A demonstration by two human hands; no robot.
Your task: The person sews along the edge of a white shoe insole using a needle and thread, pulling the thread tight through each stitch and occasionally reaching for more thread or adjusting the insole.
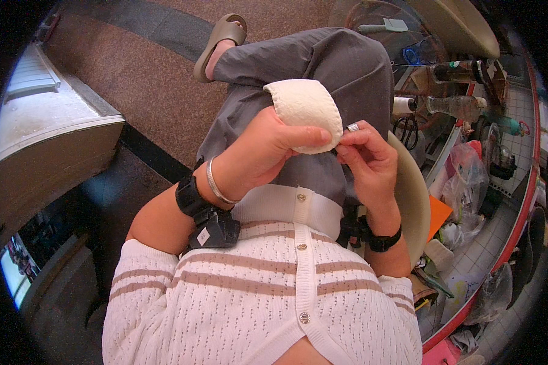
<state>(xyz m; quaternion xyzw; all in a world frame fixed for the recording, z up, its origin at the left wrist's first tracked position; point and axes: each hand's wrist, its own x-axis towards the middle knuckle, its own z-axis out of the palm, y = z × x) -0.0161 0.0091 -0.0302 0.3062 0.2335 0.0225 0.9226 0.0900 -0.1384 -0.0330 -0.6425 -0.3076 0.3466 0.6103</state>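
A cream felt piece (303,106) with a curved outline and hand-stitched edges is above my lap. My left hand (265,143) grips it from the left, thumb pressed flat across its lower part, the other fingers hidden behind. At its lower right corner, my right hand (371,161) pinches thumb and forefinger together against the edge. Whatever lies between those fingertips is too small to make out; no needle or thread can be seen. A silver ring (352,127) sits on a right finger, and a silver bangle (213,182) circles my left wrist.
My crossed legs in grey trousers (298,55) lie beneath the work. To the right stands a tiled shelf with a red edge (533,152), crowded with bottles, plastic bags (466,182) and an orange sheet (438,216). At left is a white cabinet (61,109).
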